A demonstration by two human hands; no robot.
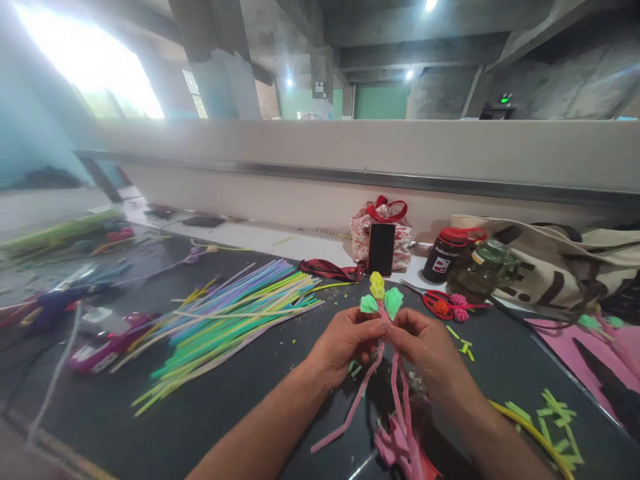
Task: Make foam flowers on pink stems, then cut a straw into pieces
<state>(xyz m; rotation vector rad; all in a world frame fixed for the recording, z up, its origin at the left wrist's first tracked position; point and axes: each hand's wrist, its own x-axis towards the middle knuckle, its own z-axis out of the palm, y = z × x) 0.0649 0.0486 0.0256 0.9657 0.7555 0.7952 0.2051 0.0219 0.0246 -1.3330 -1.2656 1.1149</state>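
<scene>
A small flower shape with a yellow tip [377,285] and two mint green petals [393,303] stands up between my hands. My left hand [353,337] pinches it from the left, just under the petals. From the right, the fingers of my right hand [417,337] close on the same spot, and the fingertips nearly meet. Pink fuzzy stems [350,417] hang down from the grip toward the table's near edge. Below them lies a pink fuzzy piece [395,443], partly out of view.
Coloured fuzzy sticks [240,320] lie in a pile at the left, near a purple glue gun [107,347]. Behind are a phone [381,249], a patterned bag [357,233], red scissors [435,303], a black bottle [444,257] and a glass jug [480,270]. Green scraps [557,420] lie right.
</scene>
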